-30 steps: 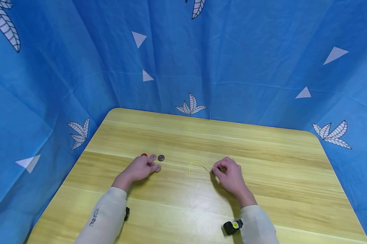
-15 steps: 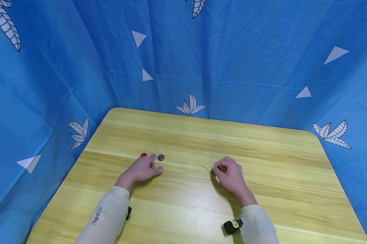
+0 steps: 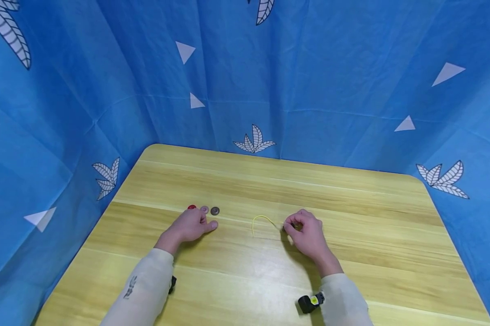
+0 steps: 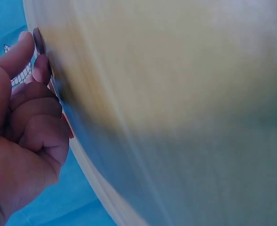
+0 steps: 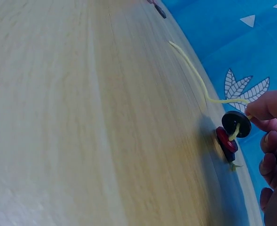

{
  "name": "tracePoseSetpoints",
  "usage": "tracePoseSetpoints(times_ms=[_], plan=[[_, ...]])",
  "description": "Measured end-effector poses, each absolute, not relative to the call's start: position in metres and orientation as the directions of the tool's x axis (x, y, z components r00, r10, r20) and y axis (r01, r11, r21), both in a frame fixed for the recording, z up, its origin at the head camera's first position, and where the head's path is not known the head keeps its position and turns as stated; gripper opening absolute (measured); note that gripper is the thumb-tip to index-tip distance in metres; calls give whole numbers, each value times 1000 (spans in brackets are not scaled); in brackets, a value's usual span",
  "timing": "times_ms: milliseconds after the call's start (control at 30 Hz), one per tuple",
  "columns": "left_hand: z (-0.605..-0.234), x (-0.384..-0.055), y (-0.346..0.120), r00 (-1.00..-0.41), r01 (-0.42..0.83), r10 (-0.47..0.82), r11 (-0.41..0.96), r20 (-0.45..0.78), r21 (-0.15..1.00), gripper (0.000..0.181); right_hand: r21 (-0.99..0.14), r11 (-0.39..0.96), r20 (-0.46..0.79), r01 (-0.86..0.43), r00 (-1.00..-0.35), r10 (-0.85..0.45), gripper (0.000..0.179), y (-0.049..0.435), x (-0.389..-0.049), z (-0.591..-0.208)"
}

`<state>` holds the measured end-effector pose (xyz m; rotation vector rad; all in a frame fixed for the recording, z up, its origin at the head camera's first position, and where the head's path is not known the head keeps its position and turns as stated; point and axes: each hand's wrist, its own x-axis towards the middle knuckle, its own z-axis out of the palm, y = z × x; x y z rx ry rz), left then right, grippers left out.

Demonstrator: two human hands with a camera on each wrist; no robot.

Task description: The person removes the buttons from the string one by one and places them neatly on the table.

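Observation:
My right hand [image 3: 307, 233] pinches a yellow cord [image 5: 190, 68] between thumb and fingertip. A black button [image 5: 244, 129] and a red button [image 5: 226, 140] are threaded on the cord below the pinch, with another dark button under the red one. Beyond them the cord's frayed end shows. The cord's free end curves left over the table. My left hand [image 3: 189, 225] is low at the button row, thumb straight, other fingers curled. A dark disc [image 4: 38, 41] shows beside its thumb tip; I cannot tell whether the hand grips it.
Just past the left hand lie a red button [image 3: 192, 207], a pinkish button [image 3: 204, 209] and a grey-brown button [image 3: 215, 211]. The wooden table [image 3: 261, 280] is bordered by a blue patterned curtain [image 3: 330, 81] at the back and sides.
My left hand has shifted slightly right and its thumb has stretched out over the nearest pinkish button, which no longer shows in the head view. The right hand and cord have stayed still.

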<state>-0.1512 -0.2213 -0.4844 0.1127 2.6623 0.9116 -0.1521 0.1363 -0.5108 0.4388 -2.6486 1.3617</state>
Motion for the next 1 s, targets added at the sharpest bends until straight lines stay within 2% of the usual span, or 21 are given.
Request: tracePoseSetpoints(times_ms=[367,533,633,1000], plan=[[-482,-150,-227,-954,-35,176,741,-244,670,41,-775,553,235,-307,-951,-199,12,136,-152,-511],[-480,-151,-222,-962,12,189,752,-198,659,29,-777,551,232,-306,-952,-202,12,136,-152,-510],[-479,-153,-211,-967,45,203,735,-156,677,22,-777,547,236,-312,-950,-206,11,136,-152,-509],[-469,-162,-141,-958,195,287,706,-23,681,23,-770,549,243,-327,-944,-222,10,136,-151,-507]])
